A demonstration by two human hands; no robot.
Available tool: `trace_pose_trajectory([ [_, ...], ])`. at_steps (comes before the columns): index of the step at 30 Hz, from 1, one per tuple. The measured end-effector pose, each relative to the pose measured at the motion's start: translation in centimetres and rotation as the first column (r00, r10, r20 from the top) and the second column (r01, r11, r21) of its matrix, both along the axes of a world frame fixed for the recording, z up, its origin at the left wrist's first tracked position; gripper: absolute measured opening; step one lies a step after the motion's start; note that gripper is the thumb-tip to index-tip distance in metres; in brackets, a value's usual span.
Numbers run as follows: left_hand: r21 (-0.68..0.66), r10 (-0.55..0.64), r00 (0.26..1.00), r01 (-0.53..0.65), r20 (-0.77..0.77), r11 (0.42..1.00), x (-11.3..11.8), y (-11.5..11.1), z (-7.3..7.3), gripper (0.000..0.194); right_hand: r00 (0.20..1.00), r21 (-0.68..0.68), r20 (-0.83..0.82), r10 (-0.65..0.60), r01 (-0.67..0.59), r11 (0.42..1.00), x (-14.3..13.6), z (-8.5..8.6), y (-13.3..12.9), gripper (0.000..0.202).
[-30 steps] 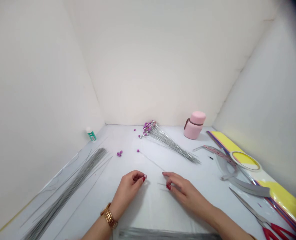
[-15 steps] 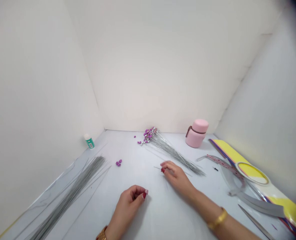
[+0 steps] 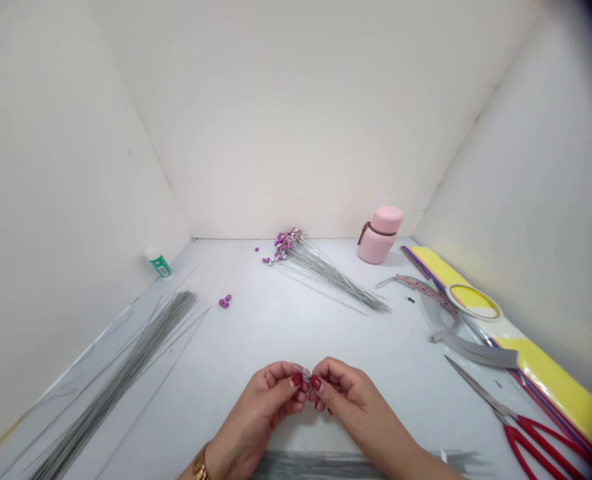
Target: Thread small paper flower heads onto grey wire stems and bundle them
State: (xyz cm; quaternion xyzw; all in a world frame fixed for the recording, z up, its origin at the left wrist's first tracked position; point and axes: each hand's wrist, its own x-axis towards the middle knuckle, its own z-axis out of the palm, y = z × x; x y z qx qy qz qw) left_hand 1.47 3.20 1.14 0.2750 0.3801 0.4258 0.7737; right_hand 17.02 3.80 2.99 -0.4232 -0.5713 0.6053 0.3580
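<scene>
Near the front middle of the table, my left hand (image 3: 261,413) and my right hand (image 3: 361,407) meet fingertip to fingertip. Both are closed in a pinch around a small, clear or silvery piece (image 3: 305,375), too small to make out well. A gold band is on my left wrist. Beyond them lies a bundle of thin wires with purple and silver heads (image 3: 333,273). Several loose purple beads (image 3: 225,301) sit left of centre. A bundle of plain grey wires (image 3: 126,373) lies at the left.
Pink flask (image 3: 376,240) at the back right; green-and-white tube (image 3: 161,265) at the back left. On the right are a white tape ring (image 3: 473,301), grey strips (image 3: 481,351), yellow sheets (image 3: 551,370) and red-handled scissors (image 3: 531,433). More grey wires (image 3: 316,465) lie at the front edge.
My right hand has come down and left from the wire near the headed bundle to meet my left hand. The view has tipped downward, showing the scissors' handles and the front wires.
</scene>
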Motion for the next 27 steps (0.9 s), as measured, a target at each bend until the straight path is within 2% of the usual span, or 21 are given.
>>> trace_pose_trajectory([
  [5,0.052,0.023,0.999,-0.021,-0.043,0.998,0.2,-0.1,-0.1,0.012,0.997,0.002,-0.073,0.012,-0.012,1.0,-1.0,-0.6,-0.1,0.019],
  [9,0.121,0.026,0.997,-0.017,-0.079,0.992,-0.1,0.1,-0.2,0.008,0.998,-0.043,-0.062,0.029,-0.031,0.999,-1.3,-1.3,0.0,0.022],
  [11,0.063,0.052,0.997,-0.049,-0.05,0.997,-0.3,0.3,-0.3,0.007,1.0,-0.013,0.008,-0.001,0.001,1.0,-0.8,-1.4,0.1,0.023],
  [13,-0.053,0.087,0.996,-0.087,0.015,0.995,-0.6,0.5,-0.4,0.006,0.975,0.133,0.214,-0.052,0.024,0.991,0.3,-1.2,0.4,0.023],
  [14,-0.108,0.101,0.994,-0.095,0.051,0.99,-0.8,0.6,-0.4,0.006,0.927,0.233,0.364,-0.089,0.002,0.973,1.1,-0.9,0.6,0.022],
  [16,-0.182,0.107,0.988,-0.086,0.111,0.98,-1.1,0.7,-0.5,0.007,0.727,0.38,0.665,-0.17,-0.134,0.915,2.6,-0.2,0.9,0.02],
  [17,-0.197,0.106,0.986,-0.079,0.128,0.977,-1.1,0.8,-0.6,0.008,0.587,0.388,0.785,-0.198,-0.216,0.896,3.4,0.1,1.0,0.019],
  [19,-0.206,0.102,0.985,-0.072,0.142,0.976,-1.2,0.8,-0.7,0.008,0.311,0.311,0.928,-0.205,-0.346,0.885,4.5,0.7,1.0,0.016],
  [21,-0.207,0.107,0.985,-0.078,0.135,0.975,-1.2,0.8,-0.7,0.012,0.135,0.204,0.978,-0.162,-0.423,0.883,4.8,0.8,1.0,0.017],
  [23,-0.218,0.12,0.986,-0.093,0.114,0.971,-1.1,0.8,-0.6,0.018,0.066,0.137,0.991,-0.12,-0.456,0.88,4.5,0.5,1.0,0.024],
  [27,-0.241,0.118,0.99,-0.096,0.077,0.966,-1.0,0.9,-0.5,0.017,0.047,0.111,0.994,-0.1,-0.439,0.892,3.5,-0.7,1.6,0.026],
])
